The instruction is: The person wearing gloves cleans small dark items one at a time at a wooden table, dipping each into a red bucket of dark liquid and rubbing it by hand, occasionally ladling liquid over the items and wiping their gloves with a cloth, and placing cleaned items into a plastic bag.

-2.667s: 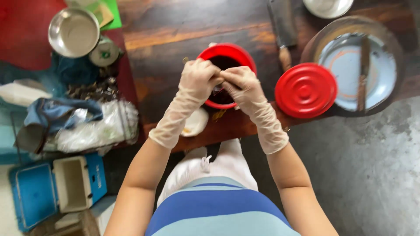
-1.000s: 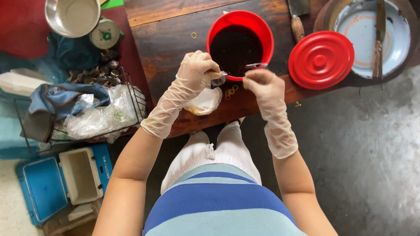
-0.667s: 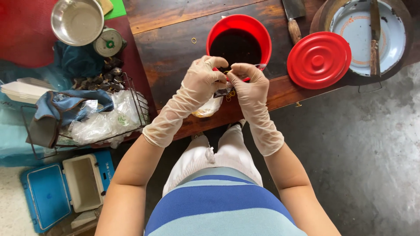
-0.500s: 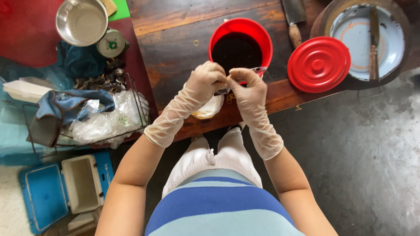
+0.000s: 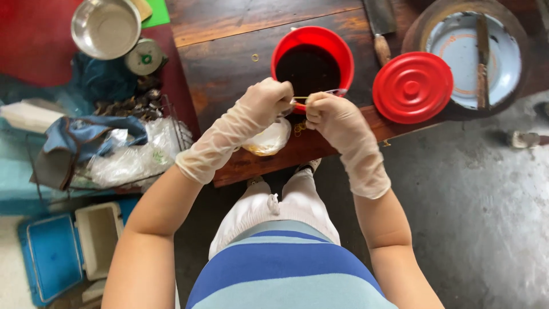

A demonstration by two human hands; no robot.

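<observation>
Red bowl (image 5: 313, 43) (dark liquid), red lid (image 5: 412, 87), blue-striped shirt (image 5: 286, 273).

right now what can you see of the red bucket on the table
The red bucket is round, looks like plastic, and stands upright and open on the dark wooden table, filled near the rim with a dark, almost black liquid. Its red ridged lid lies apart to the side. The gloved left hand and right hand overlap its near edge; whether they touch it is unclear.
</observation>
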